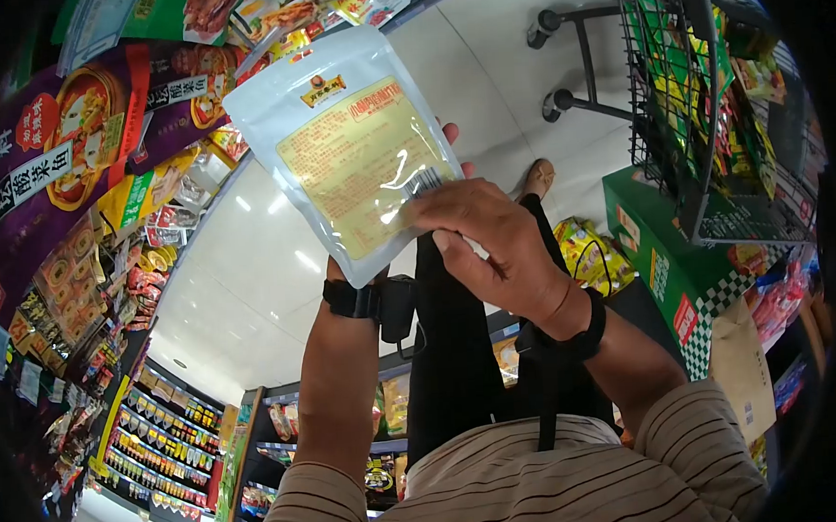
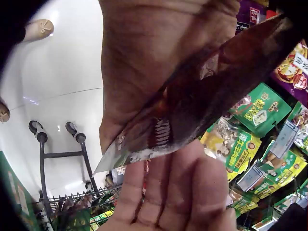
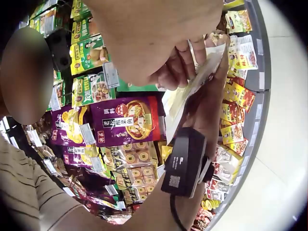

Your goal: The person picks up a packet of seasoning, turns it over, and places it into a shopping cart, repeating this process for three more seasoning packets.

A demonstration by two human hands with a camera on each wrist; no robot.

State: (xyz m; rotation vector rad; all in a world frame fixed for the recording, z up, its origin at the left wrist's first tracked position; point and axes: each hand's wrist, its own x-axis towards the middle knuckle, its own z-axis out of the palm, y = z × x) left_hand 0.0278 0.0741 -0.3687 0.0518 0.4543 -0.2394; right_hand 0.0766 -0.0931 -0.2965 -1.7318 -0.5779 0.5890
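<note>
A pale silver-white pouch point(image 1: 344, 162) with a yellow panel of red print and a barcode is tilted up in front of me in the head view. My left hand point(image 2: 144, 67) grips it from behind, and its fingertips show past the pouch's right edge. In the left wrist view the pouch's dark reddish see-through side point(image 2: 192, 106) lies between palm and fingers. My right hand point(image 1: 501, 234) touches the printed face near the barcode, its thumb apart from the fingers. The right wrist view shows those fingers bent close at the pouch point(image 3: 185, 98), seen nearly edge-on.
To the left, a shelf display holds purple pickled-fish seasoning bags point(image 1: 68, 155) and several other packets. A wheeled black wire cart point(image 1: 653, 92) with packets stands at the right, near a green box point(image 1: 651, 260). Another person's shoe point(image 1: 539, 176) is on the tiled floor point(image 1: 249, 240).
</note>
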